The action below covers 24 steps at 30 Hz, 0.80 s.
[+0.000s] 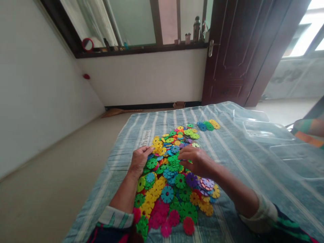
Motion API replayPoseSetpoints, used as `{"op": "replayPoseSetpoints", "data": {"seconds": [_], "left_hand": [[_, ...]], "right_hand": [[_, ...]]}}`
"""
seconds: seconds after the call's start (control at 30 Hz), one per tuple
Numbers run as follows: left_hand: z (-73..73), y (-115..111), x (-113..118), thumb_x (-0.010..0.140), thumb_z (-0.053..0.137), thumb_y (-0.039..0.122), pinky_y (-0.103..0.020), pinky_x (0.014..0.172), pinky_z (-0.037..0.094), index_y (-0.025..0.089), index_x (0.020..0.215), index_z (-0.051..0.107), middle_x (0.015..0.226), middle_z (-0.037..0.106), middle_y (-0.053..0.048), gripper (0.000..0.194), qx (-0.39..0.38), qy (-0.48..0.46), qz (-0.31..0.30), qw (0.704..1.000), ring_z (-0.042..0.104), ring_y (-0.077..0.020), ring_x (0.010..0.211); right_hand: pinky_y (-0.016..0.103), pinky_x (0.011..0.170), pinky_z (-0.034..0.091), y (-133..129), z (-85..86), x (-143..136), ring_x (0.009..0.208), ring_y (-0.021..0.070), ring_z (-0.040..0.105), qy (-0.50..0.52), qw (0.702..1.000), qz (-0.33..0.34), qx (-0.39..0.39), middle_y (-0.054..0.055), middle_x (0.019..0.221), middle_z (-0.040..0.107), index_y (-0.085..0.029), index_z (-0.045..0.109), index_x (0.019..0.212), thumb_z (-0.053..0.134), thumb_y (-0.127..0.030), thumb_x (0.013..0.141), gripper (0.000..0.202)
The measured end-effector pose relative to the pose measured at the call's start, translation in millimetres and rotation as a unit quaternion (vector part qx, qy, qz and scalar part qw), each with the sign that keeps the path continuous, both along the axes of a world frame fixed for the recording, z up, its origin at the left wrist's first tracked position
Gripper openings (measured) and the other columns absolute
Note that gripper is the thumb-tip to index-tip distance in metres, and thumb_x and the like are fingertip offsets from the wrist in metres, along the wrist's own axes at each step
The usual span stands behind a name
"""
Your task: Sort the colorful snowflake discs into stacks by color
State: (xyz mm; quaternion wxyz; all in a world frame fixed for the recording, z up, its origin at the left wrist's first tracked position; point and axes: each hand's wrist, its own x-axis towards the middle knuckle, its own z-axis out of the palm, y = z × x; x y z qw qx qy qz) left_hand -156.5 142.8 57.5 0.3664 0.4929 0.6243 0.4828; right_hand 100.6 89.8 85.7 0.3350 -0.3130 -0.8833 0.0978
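A heap of plastic snowflake-shaped building discs lies on a striped blue cloth [222,162]. My left hand [139,160] is at the heap's left edge, thumb and forefinger pinched at the yellow discs [158,146]. What it grips, if anything, is partly hidden. Over the middle of the heap, my right hand [196,160] has its fingers bent and together beside the green discs [173,162]; their tips are hard to make out. Nearer to me are pink discs [159,212], a blue disc [167,194] and lilac discs [206,185].
Blue, green and yellow discs [209,126] lie in a row beyond the heap. Clear plastic containers [268,131] stand on the right of the cloth. At the right edge, part of a person [310,130] shows. A brown door [233,50] is behind.
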Motion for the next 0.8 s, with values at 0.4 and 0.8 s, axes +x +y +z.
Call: {"op": "replayPoseSetpoints", "data": {"seconds": [0.4, 0.8], "left_hand": [[-0.5, -4.4, -0.1, 0.059, 0.071, 0.041, -0.024, 0.061, 0.045, 0.015, 0.072, 0.071, 0.062, 0.067, 0.001, 0.029, 0.031, -0.003, -0.041, 0.999, 0.058, -0.0135, 0.060], [31.9, -23.5, 34.1, 0.070, 0.062, 0.044, -0.038, 0.102, 0.039, 0.020, 0.079, 0.076, 0.100, 0.073, -0.006, 0.029, 0.084, 0.106, -0.187, 0.973, 0.060, -0.0260, 0.106]], "right_hand": [[0.027, 0.073, 0.041, -15.4, -10.9, -23.2, 0.083, 0.0158, 0.055, -0.011, 1.000, -0.008, -0.004, 0.006, 0.082, 0.062, -0.017, 0.063, 0.076, 0.050, -0.020, 0.089, 0.018], [0.031, 0.079, 0.046, 9.1, -31.6, -21.4, 0.088, 0.0193, 0.062, 0.129, 0.977, -0.160, -0.053, 0.007, 0.095, 0.069, -0.020, 0.065, 0.103, 0.058, -0.021, 0.081, 0.023]]}}
